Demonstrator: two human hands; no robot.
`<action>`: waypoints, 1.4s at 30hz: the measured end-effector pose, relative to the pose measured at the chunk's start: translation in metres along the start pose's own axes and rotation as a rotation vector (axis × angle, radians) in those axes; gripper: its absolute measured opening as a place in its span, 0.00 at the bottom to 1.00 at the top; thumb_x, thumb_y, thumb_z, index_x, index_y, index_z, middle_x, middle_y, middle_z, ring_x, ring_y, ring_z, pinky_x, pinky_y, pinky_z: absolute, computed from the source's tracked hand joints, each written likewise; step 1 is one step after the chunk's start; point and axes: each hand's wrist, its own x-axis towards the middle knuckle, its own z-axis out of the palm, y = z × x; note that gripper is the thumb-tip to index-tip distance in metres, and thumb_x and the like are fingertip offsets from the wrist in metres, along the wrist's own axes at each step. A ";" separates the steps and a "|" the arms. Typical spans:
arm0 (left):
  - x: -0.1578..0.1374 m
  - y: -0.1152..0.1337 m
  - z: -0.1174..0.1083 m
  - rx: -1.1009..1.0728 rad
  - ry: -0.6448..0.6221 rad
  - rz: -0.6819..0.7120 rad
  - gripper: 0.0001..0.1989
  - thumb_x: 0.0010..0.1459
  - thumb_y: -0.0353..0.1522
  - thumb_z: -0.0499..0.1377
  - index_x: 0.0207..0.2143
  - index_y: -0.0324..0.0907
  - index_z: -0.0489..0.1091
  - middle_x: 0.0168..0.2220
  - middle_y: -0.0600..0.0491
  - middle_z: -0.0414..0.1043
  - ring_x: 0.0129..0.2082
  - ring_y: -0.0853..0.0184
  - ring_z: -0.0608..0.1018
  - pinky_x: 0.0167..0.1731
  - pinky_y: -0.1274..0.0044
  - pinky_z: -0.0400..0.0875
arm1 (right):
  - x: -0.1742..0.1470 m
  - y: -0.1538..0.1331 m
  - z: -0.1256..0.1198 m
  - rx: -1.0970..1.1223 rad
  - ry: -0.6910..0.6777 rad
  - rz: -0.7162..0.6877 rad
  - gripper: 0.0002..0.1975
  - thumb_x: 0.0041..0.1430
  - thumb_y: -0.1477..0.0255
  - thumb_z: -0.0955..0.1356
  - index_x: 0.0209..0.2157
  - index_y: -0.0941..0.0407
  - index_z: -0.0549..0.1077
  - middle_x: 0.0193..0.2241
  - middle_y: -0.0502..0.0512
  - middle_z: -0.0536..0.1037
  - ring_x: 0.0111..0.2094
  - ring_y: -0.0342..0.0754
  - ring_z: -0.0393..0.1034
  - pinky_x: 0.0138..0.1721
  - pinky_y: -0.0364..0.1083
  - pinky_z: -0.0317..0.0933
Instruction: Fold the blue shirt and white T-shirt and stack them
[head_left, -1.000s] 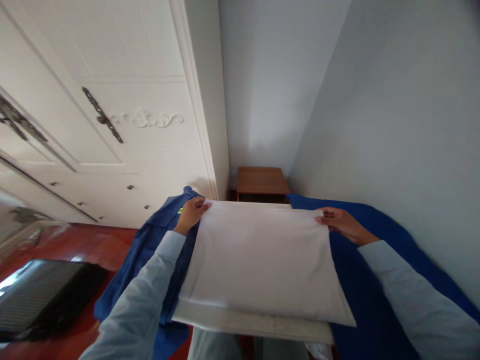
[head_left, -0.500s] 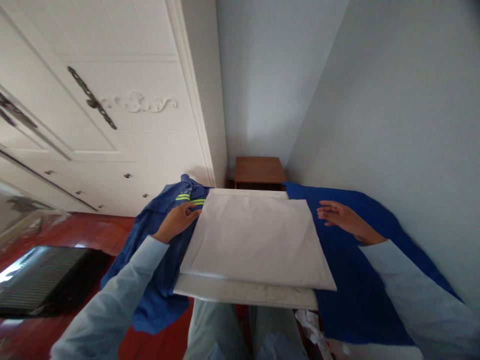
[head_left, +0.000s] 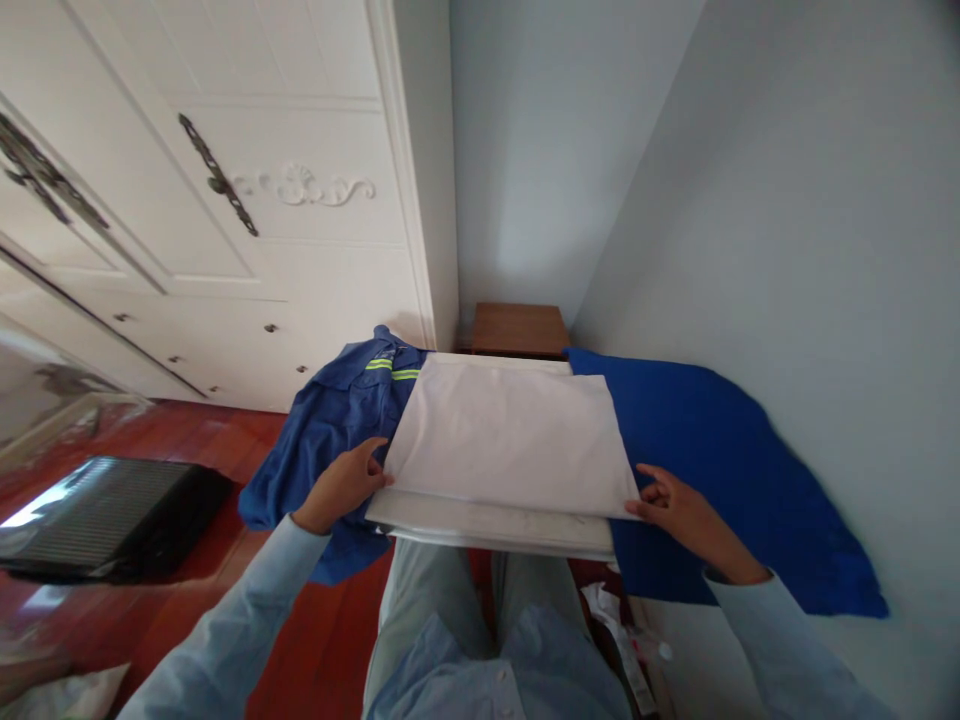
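A smooth white cloth (head_left: 510,430) lies flat on a narrow white tabletop (head_left: 495,528), whose near edge shows below the cloth. My left hand (head_left: 345,487) is at the cloth's near left corner, thumb and fingers closing on its edge. At the near right corner, my right hand (head_left: 675,510) pinches the cloth with the thumb, its index finger raised a little. A dark blue garment (head_left: 330,440) with yellow-green stripes hangs over the table's left side, beside my left hand. Under my right hand spreads a plain blue cloth (head_left: 705,440) that drapes off the right side.
A white wardrobe (head_left: 322,290) stands at the left, with a brown wooden stand (head_left: 520,328) behind the table. On the red floor at the left lies a black ribbed suitcase (head_left: 97,515). A grey wall (head_left: 810,220) closes off the right side.
Both hands have come down from the cloth's sides toward me and now touch its near corners. The view has tilted slightly downward, showing more of my lap.
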 end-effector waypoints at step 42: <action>-0.048 0.167 0.142 -1.943 -0.458 -0.685 0.11 0.69 0.33 0.55 0.41 0.34 0.72 0.36 0.49 0.81 0.28 0.68 0.83 0.22 0.78 0.74 | -0.075 -0.040 0.137 1.531 -0.360 0.266 0.16 0.51 0.70 0.77 0.41 0.62 0.80 0.49 0.63 0.81 0.52 0.51 0.77 0.56 0.47 0.69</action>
